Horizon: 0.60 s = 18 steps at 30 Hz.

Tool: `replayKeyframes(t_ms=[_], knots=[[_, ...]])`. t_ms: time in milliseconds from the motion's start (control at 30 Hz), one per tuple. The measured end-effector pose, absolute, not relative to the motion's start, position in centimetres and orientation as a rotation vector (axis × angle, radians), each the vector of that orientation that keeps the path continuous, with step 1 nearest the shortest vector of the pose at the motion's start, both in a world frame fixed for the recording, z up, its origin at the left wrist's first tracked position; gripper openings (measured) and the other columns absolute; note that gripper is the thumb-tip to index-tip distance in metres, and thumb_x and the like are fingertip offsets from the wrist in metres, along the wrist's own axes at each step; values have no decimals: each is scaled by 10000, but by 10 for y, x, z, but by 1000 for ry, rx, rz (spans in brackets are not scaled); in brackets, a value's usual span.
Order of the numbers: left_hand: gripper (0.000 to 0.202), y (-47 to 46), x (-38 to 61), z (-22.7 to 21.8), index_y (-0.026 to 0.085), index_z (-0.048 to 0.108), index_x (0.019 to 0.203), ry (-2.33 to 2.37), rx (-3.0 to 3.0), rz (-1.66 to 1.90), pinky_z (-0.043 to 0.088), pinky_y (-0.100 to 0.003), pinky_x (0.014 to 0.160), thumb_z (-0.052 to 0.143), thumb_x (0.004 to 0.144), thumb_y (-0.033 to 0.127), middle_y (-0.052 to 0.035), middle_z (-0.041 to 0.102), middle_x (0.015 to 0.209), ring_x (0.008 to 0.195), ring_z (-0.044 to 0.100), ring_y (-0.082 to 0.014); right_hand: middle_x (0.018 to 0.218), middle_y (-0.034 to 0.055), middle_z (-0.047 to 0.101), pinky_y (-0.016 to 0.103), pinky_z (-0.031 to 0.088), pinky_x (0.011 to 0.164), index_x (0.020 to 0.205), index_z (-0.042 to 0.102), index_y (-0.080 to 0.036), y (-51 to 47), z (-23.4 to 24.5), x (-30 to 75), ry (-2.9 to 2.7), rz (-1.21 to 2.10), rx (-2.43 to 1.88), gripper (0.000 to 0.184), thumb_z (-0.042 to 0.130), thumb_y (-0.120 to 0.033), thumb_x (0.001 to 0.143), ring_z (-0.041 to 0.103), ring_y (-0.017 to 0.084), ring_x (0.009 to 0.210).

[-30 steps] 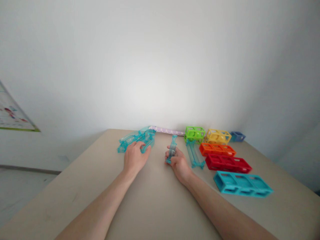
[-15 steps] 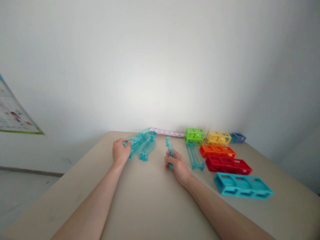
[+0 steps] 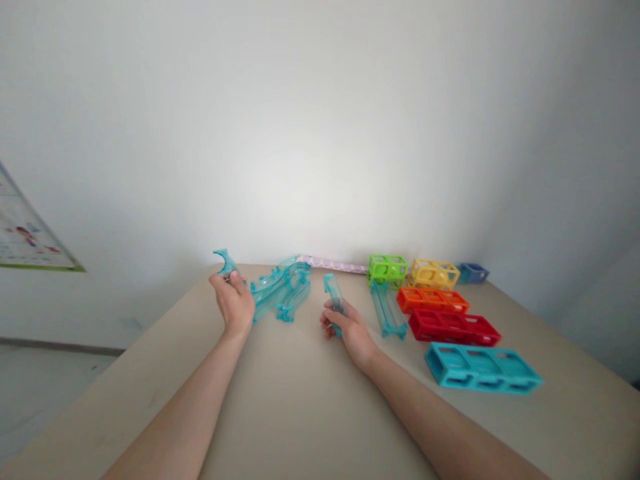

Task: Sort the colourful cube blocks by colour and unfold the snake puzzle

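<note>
My left hand (image 3: pixel 234 301) is closed on a translucent teal track piece (image 3: pixel 227 261), raised just above the table at the left, its curved end pointing up. My right hand (image 3: pixel 349 327) grips another translucent teal track piece (image 3: pixel 333 293), held on edge over the middle. Between the hands lie several loose teal track pieces (image 3: pixel 295 293), overlapping in a pile. A straight teal track piece (image 3: pixel 388 311) lies flat to the right of my right hand. My fingers hide the lower parts of both held pieces.
On the right stand open-framed blocks: green (image 3: pixel 387 269), yellow (image 3: pixel 434 273), orange (image 3: pixel 433 300), red (image 3: pixel 453 327), teal (image 3: pixel 483 368) and dark blue (image 3: pixel 474 273). A patterned lilac strip (image 3: pixel 335 265) runs along the wall at the table's back edge. A poster (image 3: pixel 30 230) hangs at far left.
My left hand has lifted a teal track piece from the pile and moved slightly left, turning its end upward. My right hand keeps its piece, tilted a little more.
</note>
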<state>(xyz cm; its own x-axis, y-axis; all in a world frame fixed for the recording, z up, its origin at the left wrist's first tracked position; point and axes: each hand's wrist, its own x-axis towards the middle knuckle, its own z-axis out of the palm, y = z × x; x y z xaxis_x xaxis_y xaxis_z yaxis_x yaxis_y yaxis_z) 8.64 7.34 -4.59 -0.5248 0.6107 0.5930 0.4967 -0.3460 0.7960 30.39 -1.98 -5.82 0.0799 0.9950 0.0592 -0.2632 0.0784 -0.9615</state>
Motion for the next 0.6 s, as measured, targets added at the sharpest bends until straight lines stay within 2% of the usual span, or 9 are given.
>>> replayKeyframes(t_ms=[67,167,233,300,433,500,600], knots=[[138,69,90,-41,206,387,961,1577,1451,2083,505,-292,642,373,929,339,-20,567,804,635,588,-140,650,2,599,265,419,506,847,558,-199,-20,-58,303,-1009,1215,-996,237,645,-323,665,554,163,609],[186,54,104,-32,221,409,940,1228,1394,2123,510,-275,636,406,919,406,3,573,798,605,581,-116,661,3,598,259,421,505,858,560,-201,-21,-59,302,-1030,1183,-1005,242,642,-337,675,555,164,623],[215,40,119,-28,223,439,911,934,1369,1907,517,-290,643,425,907,438,2,602,808,594,595,-115,670,1,592,257,422,506,864,557,-202,-21,-60,301,-1036,1146,-1017,247,640,-345,681,553,165,636],[246,25,136,-30,215,461,858,761,1332,1529,520,-309,636,460,885,459,-21,642,819,628,626,-139,668,-3,578,259,426,514,863,545,-205,-20,-62,301,-1031,1096,-1037,248,634,-358,690,547,165,641],[258,9,160,-44,202,542,844,719,1339,1027,508,-312,656,529,834,459,-45,657,775,754,650,-187,689,-10,549,262,424,533,839,510,-219,-13,-67,305,-970,965,-1105,232,612,-382,709,540,167,657],[265,12,162,-52,201,561,830,792,1431,987,487,-303,684,524,829,464,-33,641,773,785,633,-183,708,-7,545,266,417,540,833,511,-222,-10,-70,309,-936,908,-1151,224,611,-382,713,533,169,658],[267,27,154,-60,194,524,688,1034,1614,1113,439,-276,674,538,804,434,10,571,687,719,568,-159,736,0,558,280,411,562,860,553,-220,-7,-74,313,-931,857,-1204,225,625,-370,708,519,171,649]])
